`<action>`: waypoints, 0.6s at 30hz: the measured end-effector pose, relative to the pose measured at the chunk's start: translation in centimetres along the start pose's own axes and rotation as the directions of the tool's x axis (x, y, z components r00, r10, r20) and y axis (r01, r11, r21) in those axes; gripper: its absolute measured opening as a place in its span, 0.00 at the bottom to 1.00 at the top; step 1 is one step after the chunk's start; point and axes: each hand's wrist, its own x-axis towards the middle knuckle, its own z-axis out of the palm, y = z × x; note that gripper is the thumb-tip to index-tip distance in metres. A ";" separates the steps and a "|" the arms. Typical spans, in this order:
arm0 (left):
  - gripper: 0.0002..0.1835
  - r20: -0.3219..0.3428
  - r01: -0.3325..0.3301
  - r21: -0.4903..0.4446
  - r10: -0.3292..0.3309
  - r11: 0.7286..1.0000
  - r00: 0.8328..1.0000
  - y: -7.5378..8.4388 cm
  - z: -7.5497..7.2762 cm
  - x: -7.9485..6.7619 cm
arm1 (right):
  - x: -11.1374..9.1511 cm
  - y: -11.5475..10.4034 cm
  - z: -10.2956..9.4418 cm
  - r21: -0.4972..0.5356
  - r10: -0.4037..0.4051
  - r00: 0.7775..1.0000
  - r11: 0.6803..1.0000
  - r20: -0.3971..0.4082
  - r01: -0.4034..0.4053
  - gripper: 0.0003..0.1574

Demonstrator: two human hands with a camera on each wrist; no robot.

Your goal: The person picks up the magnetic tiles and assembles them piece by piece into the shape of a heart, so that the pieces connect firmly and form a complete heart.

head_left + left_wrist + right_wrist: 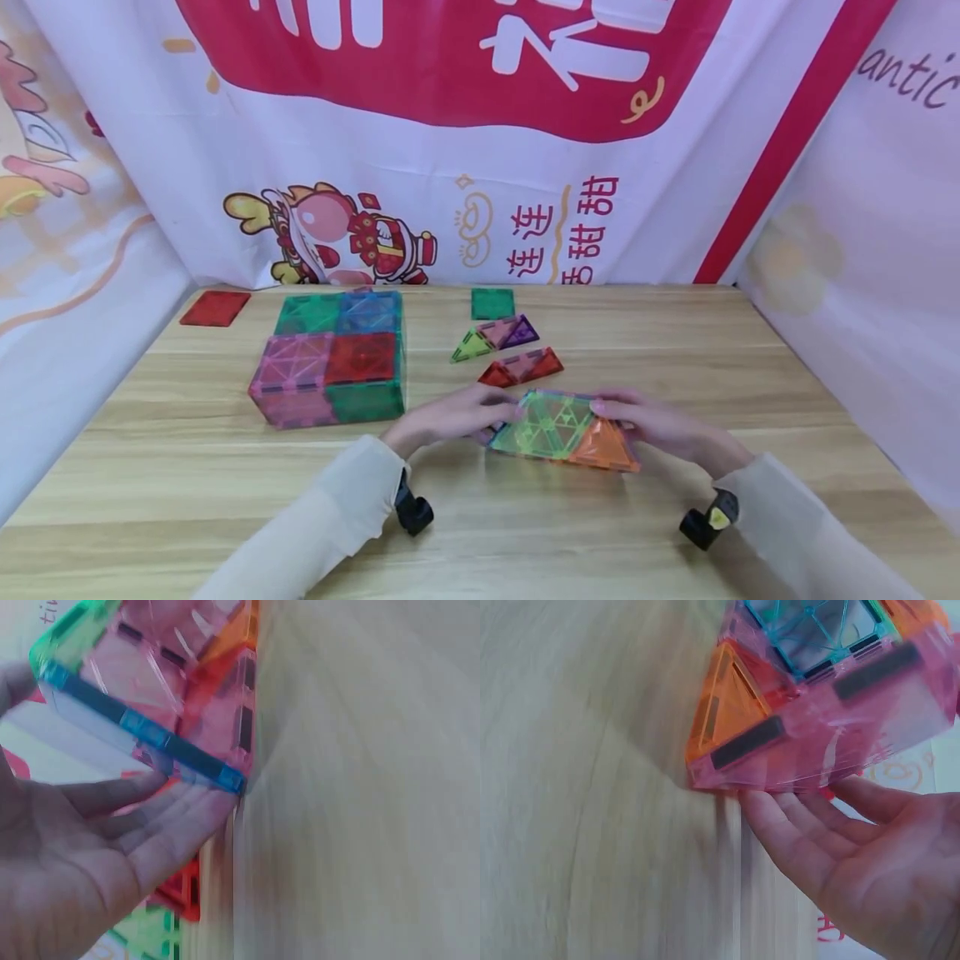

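Between the two hands is a flat-topped assembly of translucent magnetic tiles [546,427], yellow-green on top with an orange triangle at its right side. My left hand [463,411] holds its left side, thumb toward the top and fingers beneath. In the left wrist view a blue edge [142,727] runs just above those fingers. My right hand [663,425] grips the opposite side with its thumb on the top edge. The right wrist view shows fingers [780,825] under a pink tile [810,750], beside an orange triangle [724,705].
A block of magnetic tiles [363,400] with green, blue, pink and red on top stands to the left. A red tile [215,308] lies behind it. Beyond the hands are a green square tile [492,304] and two rows of triangles [495,333]. Printed cloth [420,150] hangs behind.
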 end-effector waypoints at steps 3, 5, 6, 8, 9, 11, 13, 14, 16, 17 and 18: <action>0.19 0.001 -0.023 -0.045 0.023 0.999 1.000 0.3 0.5 0.7 | 0.0 0.2 -0.6 0.021 0.037 0.999 0.999 -0.016 -0.037 0.42; 0.18 -0.005 -0.019 -0.068 0.019 0.997 1.000 0.7 0.6 1.0 | -0.1 0.1 -1.0 0.033 0.038 0.999 0.999 0.002 -0.038 0.40; 0.18 -0.008 -0.015 -0.082 0.014 0.997 1.000 1.0 0.7 1.1 | -0.1 0.1 -1.2 0.038 0.038 0.999 0.999 0.009 -0.039 0.40; 0.19 -0.019 0.004 -0.106 -0.006 0.994 1.000 1.3 0.8 1.2 | 0.0 0.0 -1.4 0.040 0.048 0.999 0.998 0.011 -0.049 0.39; 0.19 -0.021 0.013 -0.118 -0.016 0.993 1.000 1.4 0.8 1.2 | 0.0 0.0 -1.4 0.038 0.057 0.998 0.998 0.008 -0.058 0.39; 0.19 -0.026 0.029 -0.136 -0.032 0.990 0.999 1.5 0.8 1.3 | 0.0 0.0 -1.5 0.029 0.078 0.997 0.997 -0.002 -0.078 0.40; 0.20 -0.021 0.035 -0.141 -0.038 0.989 0.999 1.4 0.9 1.4 | 0.0 -0.1 -1.5 0.011 0.092 0.996 0.996 -0.021 -0.092 0.41; 0.20 -0.019 0.038 -0.147 -0.041 0.988 0.999 1.4 0.9 1.4 | 0.1 -0.1 -1.5 0.001 0.096 0.995 0.995 -0.029 -0.096 0.42; 0.21 -0.018 0.044 -0.155 -0.047 0.987 0.999 1.4 1.0 1.5 | 0.1 -0.1 -1.4 -0.017 0.104 0.993 0.994 -0.052 -0.105 0.42; 0.22 -0.020 0.047 -0.159 -0.050 0.986 0.999 1.3 1.1 1.6 | 0.1 -0.1 -1.4 -0.026 0.102 0.993 0.994 -0.062 -0.104 0.42; 0.22 -0.024 0.050 -0.158 -0.054 0.986 0.998 1.3 1.2 1.6 | 0.1 -0.1 -1.3 -0.037 0.098 0.993 0.994 -0.071 -0.101 0.43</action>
